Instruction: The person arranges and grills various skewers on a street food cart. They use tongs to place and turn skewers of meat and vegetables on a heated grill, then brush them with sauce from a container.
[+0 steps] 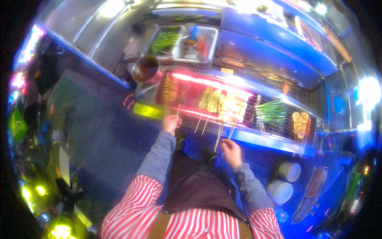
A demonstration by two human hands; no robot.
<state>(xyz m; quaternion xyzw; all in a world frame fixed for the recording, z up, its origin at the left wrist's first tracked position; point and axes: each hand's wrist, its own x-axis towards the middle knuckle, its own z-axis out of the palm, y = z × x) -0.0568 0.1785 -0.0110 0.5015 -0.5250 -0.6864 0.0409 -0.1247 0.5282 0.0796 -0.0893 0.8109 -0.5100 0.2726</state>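
Note:
My left hand [172, 123] is closed on the thin sticks of several food skewers [170, 89], which stand over the left end of a long metal grill [268, 136]. My right hand [231, 151] pinches the lower ends of sticks under a cluster of pale, browned skewers [233, 107] at the grill's middle. Between my hands, green skewers [210, 100] lie across the glowing red part, their sticks past the front edge. Farther right are skewered green stalks [271, 112] and golden-brown skewers [300, 122].
A metal pot [146, 69] stands behind the grill's left end. Beyond it are a tray of green vegetables [165, 41] and a metal tray [212, 44] holding a small container. Red-handled scissors [129, 101] lie left. White buckets [282, 191] stand on the floor at right.

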